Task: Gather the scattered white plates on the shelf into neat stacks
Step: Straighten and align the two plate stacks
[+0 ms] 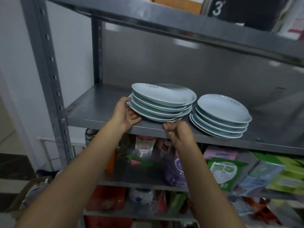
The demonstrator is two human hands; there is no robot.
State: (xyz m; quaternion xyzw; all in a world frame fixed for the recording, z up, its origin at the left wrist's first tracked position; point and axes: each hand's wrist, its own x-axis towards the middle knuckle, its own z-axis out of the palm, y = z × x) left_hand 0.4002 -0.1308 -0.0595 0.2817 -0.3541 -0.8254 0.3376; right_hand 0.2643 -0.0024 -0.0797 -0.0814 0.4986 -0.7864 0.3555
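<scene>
Grey sheet metal makes up the shelf (92, 111), smooth and dully reflective, carried by perforated steel uprights (49, 66) with a plain grey back panel behind. On it stand two stacks of round, shallow plates, glazed and glossy, pale white with a bluish-green cast and thin white rims. Some top plates carry small dark printed marks near the far rim.

The left stack (162, 102) sits near the shelf's front edge, its plates slightly offset so the rims step unevenly. The right stack (220, 116) stands just beside it, apart from it, also a little staggered.

The left hand (125, 112) is open and cupped against the left side of the left stack, thumb on the rims, fingers under the lowest plate's edge. The right hand (178, 130) is curled at the front edge of the same stack, fingertips touching the bottom rim; whether it actually pinches the plate cannot be told.

Lower shelves hold blurred soft packets (225, 171) in green, pink and purple.
</scene>
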